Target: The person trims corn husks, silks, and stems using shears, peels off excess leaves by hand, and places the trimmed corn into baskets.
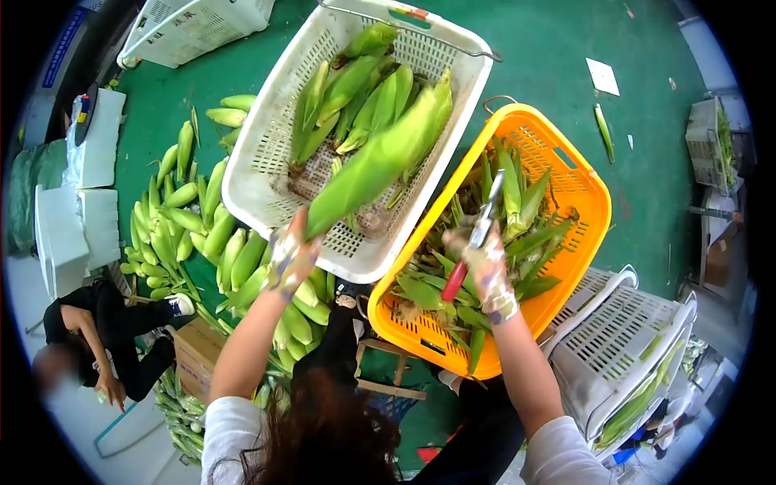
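Observation:
My left hand (293, 252), in a patterned glove, is closed around the lower end of a green ear of corn in its husk (368, 178). That ear slants up and to the right over the white crate (252, 190), where several other husked-in ears (356, 89) lie. My right hand (491, 279), gloved too, grips a red-handled knife (455, 281) above the orange basket (594, 206). Its shiny blade points up and away from me. Loose husks and corn trimmings (529, 242) fill much of that basket.
A large heap of corn ears (174, 222) covers the floor at left. Beyond it, a person (97, 339) sits beside a cardboard box (198, 356). Stacked pale crates (618, 339) stand at right; another white crate (194, 32) is at upper left. A wooden stool (392, 390) is below.

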The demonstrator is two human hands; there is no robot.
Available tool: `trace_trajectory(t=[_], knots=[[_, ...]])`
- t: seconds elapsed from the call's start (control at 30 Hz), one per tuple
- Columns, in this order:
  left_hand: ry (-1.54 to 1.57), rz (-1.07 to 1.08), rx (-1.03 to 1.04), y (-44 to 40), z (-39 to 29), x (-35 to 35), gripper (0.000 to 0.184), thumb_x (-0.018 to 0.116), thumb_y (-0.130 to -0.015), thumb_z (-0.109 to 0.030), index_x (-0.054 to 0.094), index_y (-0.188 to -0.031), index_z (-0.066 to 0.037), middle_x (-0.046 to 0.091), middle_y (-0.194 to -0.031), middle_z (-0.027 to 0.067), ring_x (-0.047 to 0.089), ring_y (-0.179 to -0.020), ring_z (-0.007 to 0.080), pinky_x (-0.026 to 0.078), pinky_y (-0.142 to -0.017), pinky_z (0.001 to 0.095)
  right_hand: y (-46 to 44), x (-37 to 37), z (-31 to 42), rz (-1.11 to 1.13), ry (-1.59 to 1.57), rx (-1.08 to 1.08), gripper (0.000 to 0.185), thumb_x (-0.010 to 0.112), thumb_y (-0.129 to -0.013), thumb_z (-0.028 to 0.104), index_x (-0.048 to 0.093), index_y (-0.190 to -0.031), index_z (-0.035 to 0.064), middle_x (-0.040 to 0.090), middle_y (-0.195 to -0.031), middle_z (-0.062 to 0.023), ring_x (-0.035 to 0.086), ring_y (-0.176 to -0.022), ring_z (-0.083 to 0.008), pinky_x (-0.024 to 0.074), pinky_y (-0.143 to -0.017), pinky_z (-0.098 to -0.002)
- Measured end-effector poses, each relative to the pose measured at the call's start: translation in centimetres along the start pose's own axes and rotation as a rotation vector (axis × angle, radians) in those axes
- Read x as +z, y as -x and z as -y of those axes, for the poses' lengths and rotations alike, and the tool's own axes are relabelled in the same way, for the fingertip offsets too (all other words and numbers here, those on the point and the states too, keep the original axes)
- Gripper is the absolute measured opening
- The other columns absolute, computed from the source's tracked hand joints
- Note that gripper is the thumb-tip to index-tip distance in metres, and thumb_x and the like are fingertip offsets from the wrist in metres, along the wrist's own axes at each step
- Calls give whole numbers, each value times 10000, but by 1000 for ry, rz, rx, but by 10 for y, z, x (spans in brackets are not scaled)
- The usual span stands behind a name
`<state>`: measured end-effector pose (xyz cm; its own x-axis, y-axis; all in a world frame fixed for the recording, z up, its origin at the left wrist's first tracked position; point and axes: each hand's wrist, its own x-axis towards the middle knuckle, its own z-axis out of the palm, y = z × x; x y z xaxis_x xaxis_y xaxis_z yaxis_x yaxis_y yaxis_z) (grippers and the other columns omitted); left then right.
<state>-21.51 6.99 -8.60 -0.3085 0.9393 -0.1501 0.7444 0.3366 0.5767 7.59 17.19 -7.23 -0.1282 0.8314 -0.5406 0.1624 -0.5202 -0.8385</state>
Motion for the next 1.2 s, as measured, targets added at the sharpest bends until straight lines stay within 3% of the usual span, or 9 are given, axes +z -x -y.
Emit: trace_trajectory(t=[0.13, 0.27, 0.4, 0.47, 0.67, 0.8, 0.93, 1.03, 1.2], knots=[[-277, 176, 223, 37, -41, -72, 517, 638, -590, -64, 519, -1092, -28, 591, -964, 186, 571, -906, 357, 453, -791, 396, -2, -1, 46, 63, -717, 29, 266, 682, -770, 157, 567, -930, -22, 614, -888, -94, 594, -814, -199, 489, -751, -318], [-382, -349, 538, 29, -63, -86, 569, 663, -613, -77, 498, -1157, -73, 538, -973, 143, 540, -836, 275, 444, -735, 409, 8, -4, 41, -86, -904, -106, 272, 572, -806, 139, 575, -983, -68, 597, -949, -130, 564, -896, -227, 456, -834, -333], [867, -181, -176, 30, -56, -78, 433, 529, -839, -187, 431, -1223, -15, 505, -1176, 136, 512, -1084, 274, 423, -916, 369, 18, -8, 46, -233, -1148, -168, 277, 516, -840, 182, 546, -997, -44, 578, -962, -140, 545, -912, -233, 440, -854, -354], [1302, 52, 91, 50, -98, -35, 688, 661, -767, -267, 321, -1327, -58, 399, -1294, 179, 440, -1160, 250, 426, -924, 423, 15, -6, 34, -146, -1243, -217, 256, 524, -843, 184, 557, -970, -36, 586, -926, -124, 563, -880, -219, 455, -838, -326], [1932, -159, -74, 3, -149, -32, 348, 581, -807, -265, 560, -1015, 13, 608, -942, 176, 579, -869, 284, 453, -863, 400, 57, -13, 6, -73, -825, -353, 217, 634, -809, 127, 592, -957, -27, 613, -835, -61, 587, -751, -165, 490, -700, -275], [1776, -340, 311, 12, -116, -27, 255, 611, -739, -225, 574, -897, -28, 609, -875, 139, 583, -839, 280, 470, -828, 408, 84, -43, -30, 61, -391, -345, 291, 703, -733, 103, 498, -932, 48, 554, -765, -34, 543, -637, -143, 474, -583, -269], [1922, -349, 359, 40, -103, -48, 204, 602, -742, -207, 565, -871, -54, 591, -906, 123, 567, -901, 291, 453, -856, 435, 147, -24, -72, 98, 313, -193, 356, 710, -745, 183, 522, -1011, 38, 539, -926, -60, 519, -823, -180, 445, -746, -275], [2057, -242, 431, 73, -102, -61, 234, 600, -745, -181, 535, -930, -54, 568, -897, 114, 561, -904, 294, 431, -886, 445, 172, -4, -83, 470, 508, -786, 360, 473, -875, 244, 505, -1216, 136, 560, -950, -164, 531, -943, -242, 426, -819, -336], [1837, -217, 726, 83, -80, -64, 260, 598, -743, -158, 492, -954, -50, 529, -894, 110, 515, -925, 297, 402, -881, 438, 185, 35, -43, 482, -229, -77, 226, 594, -836, 291, 588, -903, 75, 529, -759, -11, 514, -690, -84, 440, -632, -233]])
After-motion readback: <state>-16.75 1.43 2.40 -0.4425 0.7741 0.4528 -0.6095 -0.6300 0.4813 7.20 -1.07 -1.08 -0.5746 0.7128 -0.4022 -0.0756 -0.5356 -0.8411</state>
